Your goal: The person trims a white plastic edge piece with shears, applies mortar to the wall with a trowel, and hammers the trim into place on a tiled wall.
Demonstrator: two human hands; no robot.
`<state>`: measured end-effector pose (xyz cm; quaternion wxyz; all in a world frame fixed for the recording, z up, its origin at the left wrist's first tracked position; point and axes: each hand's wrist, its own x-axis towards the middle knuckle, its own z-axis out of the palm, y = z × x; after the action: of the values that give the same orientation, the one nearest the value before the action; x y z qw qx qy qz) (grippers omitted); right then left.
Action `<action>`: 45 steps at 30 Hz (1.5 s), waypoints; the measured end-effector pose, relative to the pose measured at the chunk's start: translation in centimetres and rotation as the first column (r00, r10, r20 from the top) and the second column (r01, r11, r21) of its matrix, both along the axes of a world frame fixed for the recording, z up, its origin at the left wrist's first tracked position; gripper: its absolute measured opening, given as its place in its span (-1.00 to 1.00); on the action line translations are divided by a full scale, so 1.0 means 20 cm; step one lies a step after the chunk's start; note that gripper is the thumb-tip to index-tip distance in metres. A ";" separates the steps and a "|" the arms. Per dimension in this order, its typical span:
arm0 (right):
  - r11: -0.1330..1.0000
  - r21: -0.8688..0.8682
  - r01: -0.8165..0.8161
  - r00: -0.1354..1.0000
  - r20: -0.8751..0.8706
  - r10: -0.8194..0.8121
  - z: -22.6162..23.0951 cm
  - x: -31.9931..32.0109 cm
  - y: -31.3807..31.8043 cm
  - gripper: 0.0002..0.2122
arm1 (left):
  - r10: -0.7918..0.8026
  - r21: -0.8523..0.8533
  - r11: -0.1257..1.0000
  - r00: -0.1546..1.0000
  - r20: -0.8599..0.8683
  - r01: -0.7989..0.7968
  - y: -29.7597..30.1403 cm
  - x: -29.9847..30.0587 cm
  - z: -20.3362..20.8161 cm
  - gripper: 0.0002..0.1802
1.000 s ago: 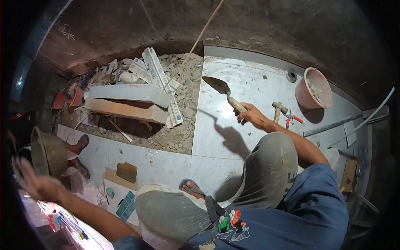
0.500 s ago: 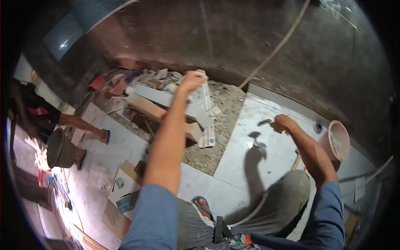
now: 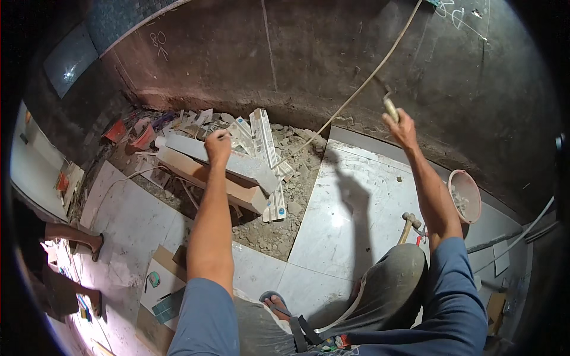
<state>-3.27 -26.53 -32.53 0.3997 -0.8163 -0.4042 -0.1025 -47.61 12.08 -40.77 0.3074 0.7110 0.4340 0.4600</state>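
Observation:
My right hand is raised in front of the dark wall, its fingers wrapped round the pale handle of a trowel. The trowel's thin metal neck points up; its blade is hard to make out against the wall. My left hand hovers over a long whitish box, fingers curled together; whether something small sits in them I cannot tell. Beside it, flattened printed cardboard strips lie on the rubble. An open brown carton lies along the whitish box.
Large white tiles cover the floor around the rubble patch. A pale bucket and a hammer are at right. A thin cable slants down the wall. At left are a tape measure and another person's leg.
My left hand has moved away from the cardboard strip's top, leftward over the whitish box. My right hand has lifted the trowel from above the tiles to before the wall. The view has shifted.

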 end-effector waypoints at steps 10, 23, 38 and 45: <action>0.848 -0.527 -0.060 0.972 0.161 0.169 -0.12 0.36 0.29 -0.62 | 0.202 -0.153 0.963 0.968 -0.148 -0.224 0.08 -0.16 -0.24 -0.82; 0.474 -0.850 -0.229 0.959 -0.281 -0.042 -0.63 -0.04 0.46 -0.76 | 0.161 -0.221 0.949 0.948 -0.275 -0.226 -0.21 0.05 -0.05 -0.73; 0.232 -0.934 -0.272 0.942 -0.308 -0.133 -0.43 -0.06 0.29 -0.68 | 0.144 -0.388 0.874 0.919 -0.367 -0.292 -0.28 -0.03 0.15 -0.64; 0.322 -0.915 -0.243 0.940 -0.304 -0.154 -0.48 -0.09 0.32 -0.68 | -0.014 -0.419 0.884 0.882 -0.471 -0.209 -0.34 -0.07 0.19 -0.54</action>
<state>-5.12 -20.17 -42.09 -0.0854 -0.8875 -0.3357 0.3040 -49.04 5.28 -36.96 0.3299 0.6833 0.6266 0.1779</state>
